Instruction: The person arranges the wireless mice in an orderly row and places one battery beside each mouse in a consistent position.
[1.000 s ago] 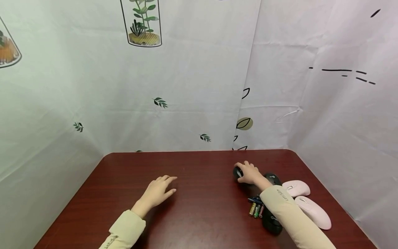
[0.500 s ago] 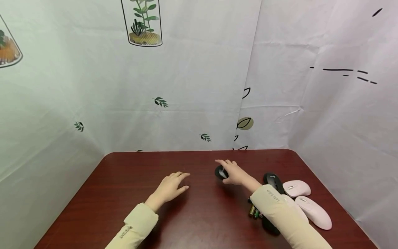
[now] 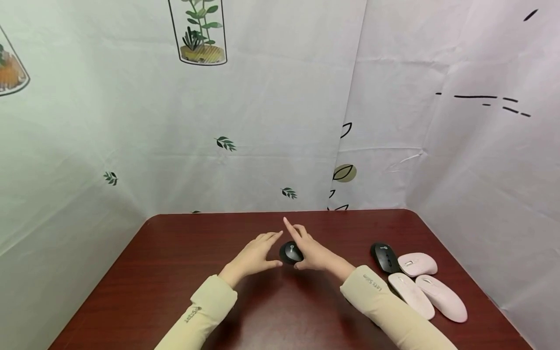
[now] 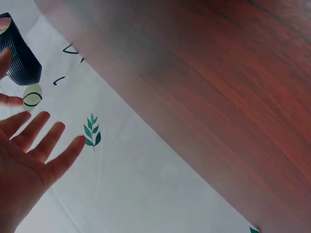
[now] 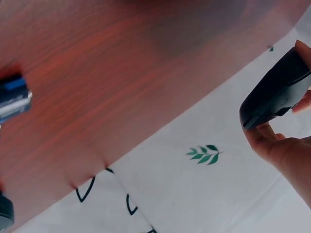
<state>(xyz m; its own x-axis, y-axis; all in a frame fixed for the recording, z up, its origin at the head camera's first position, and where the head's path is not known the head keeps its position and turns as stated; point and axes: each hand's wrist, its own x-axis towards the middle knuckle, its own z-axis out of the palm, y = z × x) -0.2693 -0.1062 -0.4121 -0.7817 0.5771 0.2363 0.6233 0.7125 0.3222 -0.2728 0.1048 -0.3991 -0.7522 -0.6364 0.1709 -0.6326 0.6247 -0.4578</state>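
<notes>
My right hand (image 3: pixel 315 253) holds a black computer mouse (image 3: pixel 290 253) above the middle of the table, thumb and fingers along its sides. In the right wrist view the mouse (image 5: pixel 272 92) is tilted, with the hand (image 5: pixel 286 153) gripping its edge. My left hand (image 3: pixel 251 256) is just left of the mouse, fingers extended and thumb apart, palm turned toward it. Seen from the left wrist, the left hand (image 4: pixel 29 162) has spread fingers and nothing in it, with the ribbed side of the mouse (image 4: pixel 24 58) beyond the fingertips.
On the dark red table (image 3: pixel 183 243), another black mouse (image 3: pixel 385 257) and several pale pink mice (image 3: pixel 442 297) lie grouped at the right. A blue battery (image 5: pixel 13 99) shows at the right wrist view's edge; my right sleeve hides that area in the head view. Printed cloth (image 3: pixel 280 112) hangs behind.
My right hand has carried the black mouse leftward from the right side to the table's middle. My left hand has moved right, closer to it. The right sleeve now covers the batteries.
</notes>
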